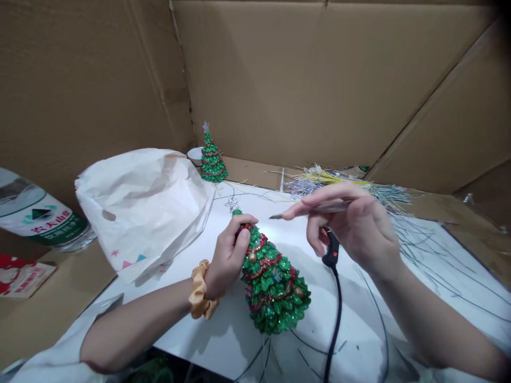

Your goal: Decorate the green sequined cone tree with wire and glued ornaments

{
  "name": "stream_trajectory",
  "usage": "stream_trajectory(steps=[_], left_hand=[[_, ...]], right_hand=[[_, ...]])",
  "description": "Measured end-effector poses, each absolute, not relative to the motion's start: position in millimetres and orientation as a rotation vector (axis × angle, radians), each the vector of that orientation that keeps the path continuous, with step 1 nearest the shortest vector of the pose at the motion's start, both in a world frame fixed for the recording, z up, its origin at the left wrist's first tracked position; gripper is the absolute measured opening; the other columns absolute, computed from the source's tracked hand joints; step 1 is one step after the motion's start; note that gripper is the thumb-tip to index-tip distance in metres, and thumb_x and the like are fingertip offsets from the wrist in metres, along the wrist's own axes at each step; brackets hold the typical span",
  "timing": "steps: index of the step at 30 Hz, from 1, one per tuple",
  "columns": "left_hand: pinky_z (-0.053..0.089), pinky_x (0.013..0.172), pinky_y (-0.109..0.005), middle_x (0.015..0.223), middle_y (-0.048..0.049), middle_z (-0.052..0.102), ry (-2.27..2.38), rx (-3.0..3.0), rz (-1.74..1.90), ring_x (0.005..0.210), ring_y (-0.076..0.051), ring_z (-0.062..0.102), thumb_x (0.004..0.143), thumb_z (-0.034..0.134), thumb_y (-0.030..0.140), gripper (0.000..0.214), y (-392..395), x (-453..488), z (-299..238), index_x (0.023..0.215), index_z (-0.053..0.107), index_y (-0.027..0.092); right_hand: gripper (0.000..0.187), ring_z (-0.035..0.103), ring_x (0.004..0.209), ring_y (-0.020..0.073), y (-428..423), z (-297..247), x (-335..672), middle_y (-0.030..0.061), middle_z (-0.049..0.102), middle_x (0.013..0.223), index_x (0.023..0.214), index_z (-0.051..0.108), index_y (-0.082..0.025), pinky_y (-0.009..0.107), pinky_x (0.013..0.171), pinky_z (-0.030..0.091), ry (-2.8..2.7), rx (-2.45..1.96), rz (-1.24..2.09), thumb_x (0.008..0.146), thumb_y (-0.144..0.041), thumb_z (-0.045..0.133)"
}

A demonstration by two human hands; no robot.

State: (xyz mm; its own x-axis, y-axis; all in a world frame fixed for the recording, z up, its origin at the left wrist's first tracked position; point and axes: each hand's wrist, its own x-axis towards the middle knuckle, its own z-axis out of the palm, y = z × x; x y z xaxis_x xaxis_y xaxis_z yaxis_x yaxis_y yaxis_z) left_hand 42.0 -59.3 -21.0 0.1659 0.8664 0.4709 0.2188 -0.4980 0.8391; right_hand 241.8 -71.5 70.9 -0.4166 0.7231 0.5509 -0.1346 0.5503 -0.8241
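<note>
My left hand (233, 247) is closed around the upper part of a glittery green Christmas tree figurine (275, 284), just below its silver star (231, 203). The figurine leans to the left and carries red garlands and gold balls; wires show under its base. A slim pen-like tool with a dark pointed tip (275, 216) is in my right hand (351, 223), its tip right of the tree's top and apart from it. Against my right fingers appears a black corded device (331, 252) with orange marks; whether they touch it I cannot tell.
A second tree figurine (213, 159) stands at the back beside a white cup (195, 154). A crumpled white bag (147, 202) and a large bottle (43, 215) are at left. Bundled wires (343, 181) spread over the white table (355, 319) at right. Cardboard walls (319, 80) enclose the place.
</note>
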Motion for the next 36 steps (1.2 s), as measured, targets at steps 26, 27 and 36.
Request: stream_trajectory(steps=[26, 27, 36], left_hand=[[0.04, 0.078, -0.025, 0.095, -0.0004, 0.056, 0.978, 1.924, 1.388, 0.087, -0.013, 0.051, 0.092, 0.034, 0.023, 0.02, -65.7, 41.9, -18.8, 0.105, 0.05, 0.022], [0.039, 0.078, -0.025, 0.095, -0.0004, 0.056, 0.978, 1.922, 1.391, 0.087, -0.013, 0.051, 0.092, 0.034, 0.023, 0.02, -65.6, 42.0, -18.9, 0.105, 0.05, 0.022], [0.039, 0.074, -0.027, 0.095, -0.0012, 0.055, 1.028, 1.888, 1.357, 0.083, -0.014, 0.05, 0.093, 0.03, 0.024, 0.022, -68.3, 43.0, -17.9, 0.104, 0.05, 0.023]], right_hand=[[0.046, 0.042, 0.03, 0.0039, -63.6, 89.8, 220.7, 0.0022, 0.064, 0.065, 0.071, 0.043, -0.019, 0.021, 0.034, 0.025, -1.722, -0.626, 1.386, 0.084, -0.063, 0.034], [0.048, 0.041, 0.029, 0.0037, -59.7, 89.7, 219.7, 0.0015, 0.064, 0.063, 0.071, 0.042, -0.02, 0.021, 0.034, 0.024, -1.718, -0.627, 1.395, 0.083, -0.065, 0.033], [0.051, 0.037, 0.025, 0.0029, -35.6, 76.9, 210.3, -0.002, 0.059, 0.054, 0.069, 0.039, -0.02, 0.021, 0.031, 0.019, -1.658, -0.578, 1.449, 0.082, -0.069, 0.029]])
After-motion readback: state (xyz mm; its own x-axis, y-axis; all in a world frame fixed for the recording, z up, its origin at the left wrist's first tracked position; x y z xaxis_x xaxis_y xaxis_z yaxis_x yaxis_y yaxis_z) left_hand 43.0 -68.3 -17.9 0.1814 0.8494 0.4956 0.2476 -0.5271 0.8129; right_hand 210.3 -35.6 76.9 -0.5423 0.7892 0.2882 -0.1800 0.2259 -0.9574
